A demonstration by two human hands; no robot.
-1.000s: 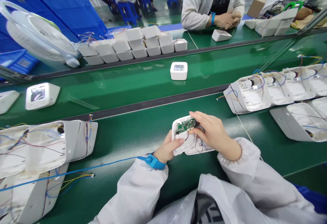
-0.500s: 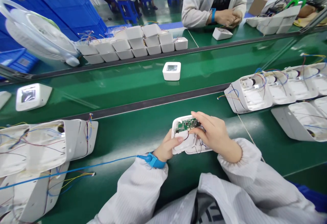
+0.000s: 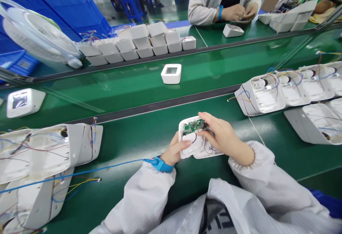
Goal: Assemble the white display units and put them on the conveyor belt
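Observation:
My left hand (image 3: 175,149) grips the left side of a white plastic housing (image 3: 189,147), its thumb lying across the front. A green circuit board (image 3: 192,126) sits in the upper part of this opened housing. My right hand (image 3: 219,133) pinches at the board's right end, fingers on the top edge and thumb by the connectors. Thin dark wires run from there down to a second white shell part (image 3: 208,151) below. Whether the right fingers hold the board or a wire plug is hidden. A blue wrist strap (image 3: 162,165) circles my left wrist.
White housings with loose wires lie at left (image 3: 50,148) and right (image 3: 267,93). White units with small screens (image 3: 171,74) sit on the green conveyor belt (image 3: 120,84). Beyond it are stacked white cases (image 3: 139,41), a fan (image 3: 40,31) and a co-worker's hands (image 3: 240,13).
The screen units on the belt have moved left. My hands have shifted slightly, still holding the housing and board end. The co-worker's hands have moved apart a little.

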